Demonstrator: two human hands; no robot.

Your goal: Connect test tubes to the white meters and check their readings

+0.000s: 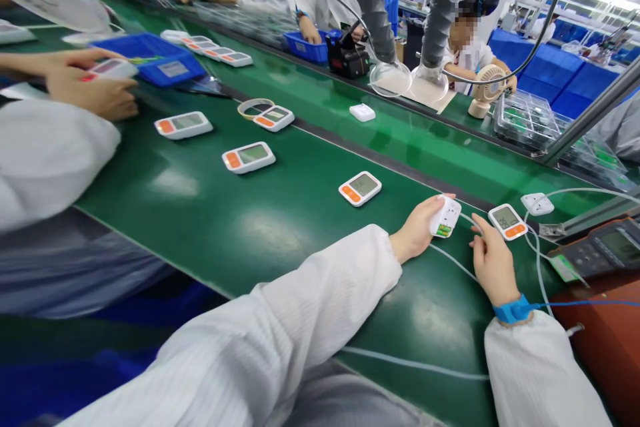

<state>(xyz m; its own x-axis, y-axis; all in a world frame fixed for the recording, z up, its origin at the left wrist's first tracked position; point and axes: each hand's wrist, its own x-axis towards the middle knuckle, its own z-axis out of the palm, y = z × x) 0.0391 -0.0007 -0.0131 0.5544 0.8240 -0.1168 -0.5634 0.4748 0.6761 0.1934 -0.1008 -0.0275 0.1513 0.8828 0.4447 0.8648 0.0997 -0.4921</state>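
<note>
My left hand (417, 230) is closed around a small white device (446, 217) with green cells showing on its face, held just above the green conveyor belt (210, 213). My right hand (493, 260) rests on the belt beside it, fingers loosely curled at a thin white cable (453, 260). A blue wrist strap (513, 310) circles my right wrist. A white monitor with an orange button (507, 221) lies just beyond my right fingertips.
More white-and-orange monitors (359, 187) (249, 157) (183, 125) lie spaced along the belt. A co-worker's hands at left hold another unit (107, 70). Blue trays (150, 57), extraction hoses (373, 7), a small fan (487, 90) and a dark meter (600, 250) stand around.
</note>
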